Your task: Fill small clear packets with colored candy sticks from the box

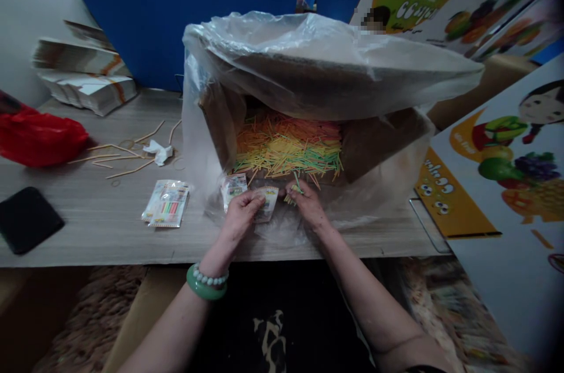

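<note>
A cardboard box (220,120) lies on its side in a clear plastic bag (308,50), full of thin coloured sticks (286,147) in orange, yellow and green. My left hand (241,214) is closed on a small printed plastic packet (268,200) in front of the box. My right hand (306,204) pinches a few coloured sticks at the packet's mouth. Another small packet (233,186) lies just left of my left hand.
Filled packets (166,204) lie on the wooden table (88,226). Loose sticks, rubber bands and a paper scrap (158,151) lie behind them. A red bag (37,138), a black phone (27,218), stacked printed cards (83,76) and cartoon fruit boards (506,185) surround the table.
</note>
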